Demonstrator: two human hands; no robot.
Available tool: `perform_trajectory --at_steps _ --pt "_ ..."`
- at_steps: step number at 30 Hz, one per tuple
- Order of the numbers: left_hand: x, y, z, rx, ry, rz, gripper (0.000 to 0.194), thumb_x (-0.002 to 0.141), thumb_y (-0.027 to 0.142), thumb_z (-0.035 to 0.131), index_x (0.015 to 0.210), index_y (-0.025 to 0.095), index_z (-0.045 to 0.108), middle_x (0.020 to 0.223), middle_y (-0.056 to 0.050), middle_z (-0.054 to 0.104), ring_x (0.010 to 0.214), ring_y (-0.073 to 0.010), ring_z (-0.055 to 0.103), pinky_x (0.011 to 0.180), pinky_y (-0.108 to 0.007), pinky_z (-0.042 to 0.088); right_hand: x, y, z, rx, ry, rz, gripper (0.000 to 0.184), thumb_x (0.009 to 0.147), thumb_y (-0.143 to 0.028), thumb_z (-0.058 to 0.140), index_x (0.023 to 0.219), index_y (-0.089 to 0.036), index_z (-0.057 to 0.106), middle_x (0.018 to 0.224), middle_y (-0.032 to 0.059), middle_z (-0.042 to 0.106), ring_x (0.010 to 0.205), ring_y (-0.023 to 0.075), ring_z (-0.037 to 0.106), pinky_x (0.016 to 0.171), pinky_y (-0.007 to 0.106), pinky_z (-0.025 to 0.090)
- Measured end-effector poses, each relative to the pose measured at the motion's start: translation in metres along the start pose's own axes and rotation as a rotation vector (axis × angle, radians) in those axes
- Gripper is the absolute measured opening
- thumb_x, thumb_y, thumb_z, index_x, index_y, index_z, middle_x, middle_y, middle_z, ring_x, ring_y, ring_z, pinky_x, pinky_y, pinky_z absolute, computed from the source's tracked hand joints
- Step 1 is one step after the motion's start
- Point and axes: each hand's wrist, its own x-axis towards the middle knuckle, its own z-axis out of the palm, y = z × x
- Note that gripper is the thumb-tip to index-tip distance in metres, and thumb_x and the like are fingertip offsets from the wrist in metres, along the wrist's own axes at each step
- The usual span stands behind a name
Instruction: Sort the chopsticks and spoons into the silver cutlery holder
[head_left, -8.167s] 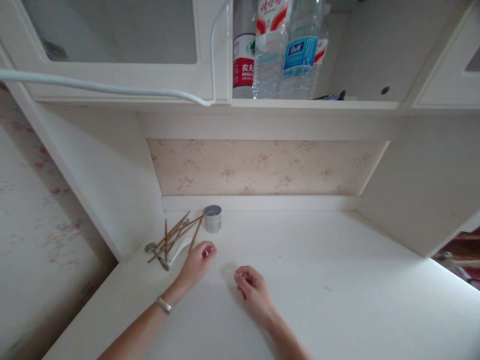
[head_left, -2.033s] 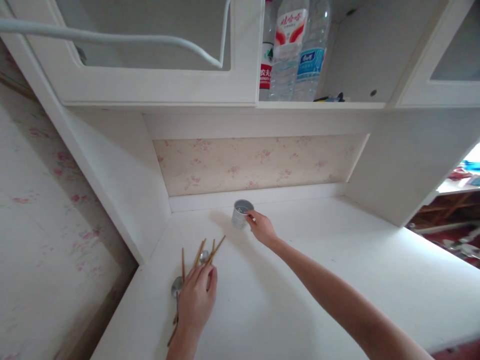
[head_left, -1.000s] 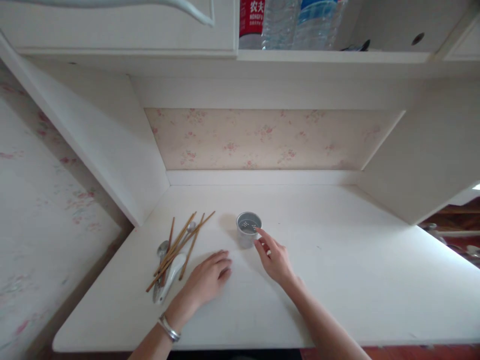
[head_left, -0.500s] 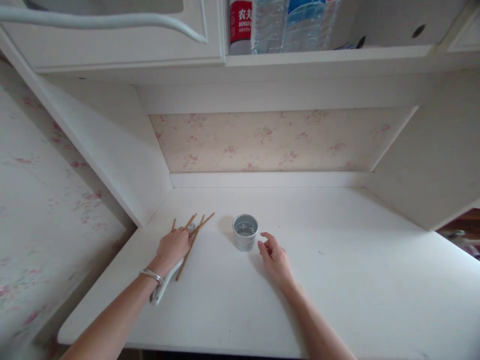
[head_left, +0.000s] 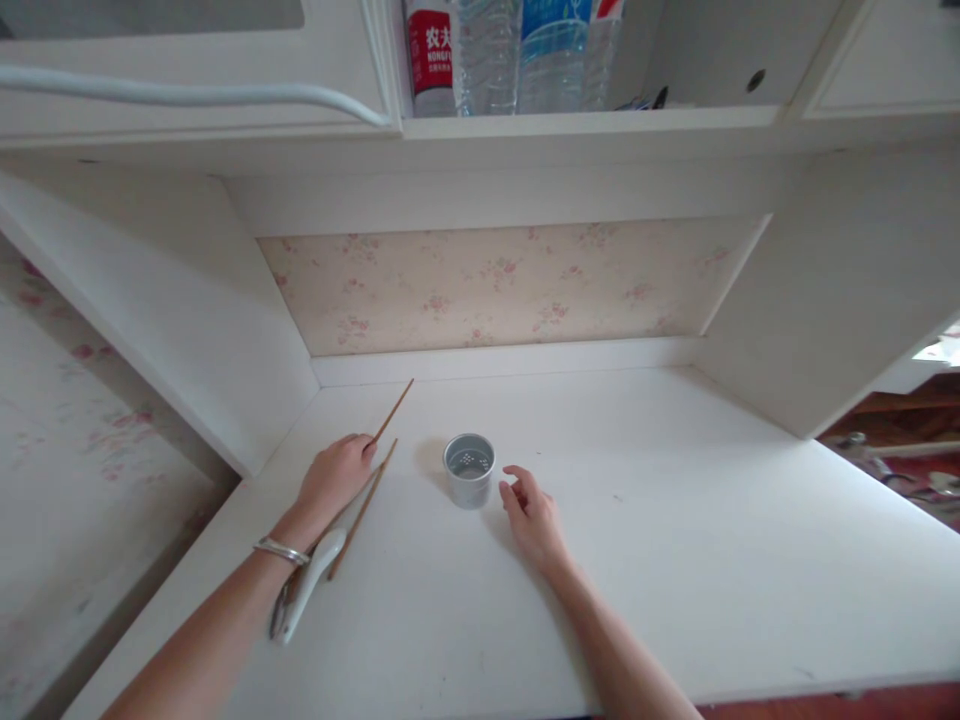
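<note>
My left hand point(head_left: 334, 478) lies closed over a bundle of brown chopsticks point(head_left: 393, 411) on the white desk point(head_left: 675, 540), with one stick's tip jutting up and away past my fingers. Another chopstick point(head_left: 361, 511) lies flat just right of that hand. A white spoon point(head_left: 309, 581) and a metal spoon lie under my left wrist, partly hidden. A small grey metal cup point(head_left: 468, 469) with a perforated bottom stands upright in the middle. My right hand point(head_left: 529, 514) rests on the desk just right of the cup, fingers loosely spread, holding nothing.
A shelf above holds several plastic water bottles point(head_left: 487, 55). A white cable point(head_left: 187, 95) runs across the upper cabinet front. White side panels point(head_left: 817, 290) close the desk nook on both sides, with floral wallpaper at the back.
My left hand has closed on the chopsticks and tilted one up, its tip now pointing toward the back wall. My right hand has stayed beside the cup.
</note>
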Motion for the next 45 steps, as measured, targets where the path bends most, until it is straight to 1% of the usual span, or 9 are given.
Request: perform_trajectory --at_steps 4,8,11,15,21,25,37,42,45 --pt "0.014 0.032 -0.029 -0.541 0.213 0.083 0.038 0.090 0.045 0.046 0.110 0.017 0.062 0.108 -0.008 0.067 0.081 -0.0176 0.067 0.078 -0.031 0.054 0.001 0.001 0.000 0.002 -0.005 0.013 0.032 0.094 -0.043 0.042 0.115 -0.024 0.057 0.070 -0.0023 0.064 0.059 0.0142 0.059 0.061 0.023 0.045" --pt "0.019 0.075 -0.052 -1.085 0.183 0.125 0.042 0.085 0.045 0.058 0.116 0.017 0.054 0.100 -0.004 0.061 0.081 -0.0169 0.068 0.070 -0.033 0.059 0.002 0.003 0.000 0.006 0.002 0.020 0.032 0.094 -0.044 0.042 0.114 -0.024 0.057 0.069 -0.0020 0.063 0.060 0.0149 0.059 0.061 0.024 0.045" --pt "0.023 0.099 -0.057 -1.260 0.124 0.162 0.038 0.082 0.043 0.064 0.108 0.017 0.055 0.095 -0.002 0.060 0.084 -0.0169 0.067 0.071 -0.035 0.060 0.002 0.004 0.001 0.017 0.006 0.024 0.032 0.093 -0.044 0.042 0.114 -0.024 0.057 0.069 -0.0023 0.062 0.060 0.0150 0.059 0.061 0.024 0.045" --pt "0.034 0.113 -0.039 -1.280 0.102 0.128 0.036 0.082 0.046 0.064 0.101 0.016 0.058 0.093 -0.004 0.063 0.083 -0.0159 0.065 0.071 -0.032 0.059 0.003 0.005 0.002 0.019 0.000 0.013 0.031 0.094 -0.042 0.042 0.112 -0.023 0.058 0.069 -0.0020 0.063 0.059 0.0142 0.058 0.061 0.023 0.044" --pt "0.044 0.114 0.009 -1.147 0.087 0.073 0.040 0.081 0.050 0.063 0.100 0.015 0.066 0.097 -0.007 0.070 0.088 -0.0186 0.065 0.081 -0.033 0.052 0.004 0.006 0.004 0.016 0.002 0.008 0.029 0.094 -0.041 0.044 0.108 -0.022 0.061 0.068 -0.0017 0.064 0.058 0.0134 0.057 0.058 0.022 0.042" --pt "0.040 0.114 0.028 -1.081 0.092 0.019 0.036 0.079 0.047 0.065 0.097 0.016 0.069 0.099 -0.008 0.072 0.094 -0.0206 0.065 0.087 -0.033 0.048 0.004 0.007 0.004 0.034 -0.002 -0.001 0.029 0.094 -0.040 0.045 0.107 -0.021 0.062 0.067 -0.0021 0.063 0.056 0.0125 0.056 0.056 0.021 0.041" --pt "0.027 0.117 0.040 -1.131 -0.029 0.036 0.035 0.078 0.044 0.066 0.099 0.017 0.065 0.099 -0.007 0.071 0.091 -0.0195 0.064 0.083 -0.031 0.048 0.005 0.006 0.004 0.041 -0.016 0.001 0.029 0.094 -0.040 0.045 0.106 -0.021 0.063 0.068 -0.0017 0.064 0.057 0.0124 0.056 0.057 0.021 0.041" --pt "0.023 0.117 0.041 -1.183 -0.013 0.005 0.035 0.080 0.047 0.064 0.100 0.017 0.065 0.101 -0.007 0.070 0.094 -0.0199 0.064 0.087 -0.032 0.047 0.005 0.005 0.001 0.036 -0.037 0.012 0.030 0.094 -0.042 0.044 0.107 -0.022 0.062 0.069 -0.0017 0.063 0.057 0.0132 0.057 0.058 0.021 0.041" --pt "0.013 0.115 0.038 -1.232 0.012 -0.061 0.042 0.083 0.051 0.061 0.109 0.018 0.062 0.111 -0.009 0.067 0.104 -0.0217 0.061 0.094 -0.034 0.044 0.004 0.005 0.001 0.033 -0.016 0.011 0.031 0.094 -0.043 0.044 0.106 -0.021 0.062 0.068 -0.0018 0.063 0.058 0.0137 0.057 0.059 0.022 0.042"
